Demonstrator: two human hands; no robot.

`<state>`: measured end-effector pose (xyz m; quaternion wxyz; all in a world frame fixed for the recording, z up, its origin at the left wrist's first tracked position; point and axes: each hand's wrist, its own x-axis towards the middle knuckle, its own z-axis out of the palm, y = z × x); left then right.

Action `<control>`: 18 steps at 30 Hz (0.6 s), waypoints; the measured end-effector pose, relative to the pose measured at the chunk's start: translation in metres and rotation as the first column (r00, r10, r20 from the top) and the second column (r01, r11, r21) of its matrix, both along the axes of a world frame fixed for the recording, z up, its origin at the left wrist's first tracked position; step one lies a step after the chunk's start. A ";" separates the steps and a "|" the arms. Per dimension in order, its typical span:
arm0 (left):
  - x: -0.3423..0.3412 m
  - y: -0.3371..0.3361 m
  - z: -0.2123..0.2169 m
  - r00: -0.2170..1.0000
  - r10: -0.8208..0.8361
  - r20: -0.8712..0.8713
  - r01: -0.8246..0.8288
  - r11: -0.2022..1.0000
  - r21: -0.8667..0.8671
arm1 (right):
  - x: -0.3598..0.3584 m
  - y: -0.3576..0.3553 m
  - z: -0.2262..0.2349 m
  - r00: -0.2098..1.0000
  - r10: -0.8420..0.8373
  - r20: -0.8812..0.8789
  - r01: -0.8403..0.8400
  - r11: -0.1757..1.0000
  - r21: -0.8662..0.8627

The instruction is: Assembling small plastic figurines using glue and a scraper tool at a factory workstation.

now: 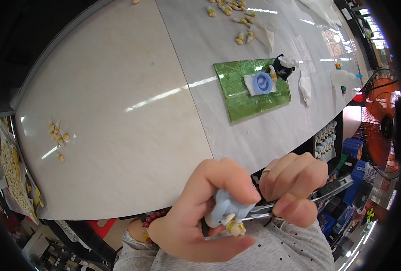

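Small blue figurine (231, 208), lower centre of frame.
We pinch it in the left hand (200, 212); right hand (295, 187) clasps a knife-like tool (333, 189) beside it. Green board (241, 107) on tabletop (128, 140), upper right.

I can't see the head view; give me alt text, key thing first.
The left hand holds a pale-blue piece with a small cream-and-yellow figure at its lower edge, while the right hand holds a slim metal tool beside it. Beyond, a green board bearing a round blue dish lies on a pale table.
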<state>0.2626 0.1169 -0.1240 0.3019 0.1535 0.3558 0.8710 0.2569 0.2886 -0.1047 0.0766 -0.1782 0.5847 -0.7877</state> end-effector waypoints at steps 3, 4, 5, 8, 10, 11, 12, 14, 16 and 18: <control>0.001 0.000 0.001 0.980 0.165 -0.111 -0.161 0.986 0.039 | 0.013 -0.006 -0.014 0.987 -0.112 0.114 0.141 0.945 -0.294; 0.000 0.000 0.002 0.970 0.209 -0.127 -0.203 0.978 0.054 | 0.014 -0.008 -0.016 0.987 -0.115 0.114 0.144 0.945 -0.292; -0.002 0.000 0.001 0.971 0.205 -0.126 -0.200 0.978 0.055 | 0.015 -0.009 -0.017 0.986 -0.118 0.121 0.151 0.937 -0.316; -0.002 0.002 0.001 0.923 0.156 -0.352 -0.158 0.987 0.025 | 0.017 -0.013 -0.019 0.985 -0.133 0.111 0.164 0.923 -0.349; 0.005 0.010 0.005 0.959 0.282 -0.008 -0.277 0.948 0.157 | 0.018 -0.016 -0.020 0.985 -0.141 0.096 0.166 0.917 -0.363; 0.006 0.010 0.004 0.959 0.283 -0.009 -0.278 0.948 0.156 | 0.018 -0.017 -0.021 0.987 -0.140 0.080 0.160 0.917 -0.365; 0.006 0.009 0.003 0.962 0.272 -0.021 -0.265 0.950 0.163 | 0.018 -0.018 -0.021 0.988 -0.140 0.065 0.154 0.918 -0.366; 0.006 0.010 0.004 0.964 0.263 -0.032 -0.254 0.952 0.168 | 0.018 -0.018 -0.022 0.988 -0.133 0.072 0.150 0.917 -0.369; 0.007 0.011 0.008 0.956 0.283 0.072 -0.291 0.943 0.162 | 0.018 -0.017 -0.020 0.989 -0.128 0.076 0.147 0.917 -0.370; 0.007 0.007 0.006 0.974 0.225 0.038 -0.228 0.961 0.159 | 0.019 -0.014 -0.015 0.991 -0.103 0.088 0.126 0.940 -0.318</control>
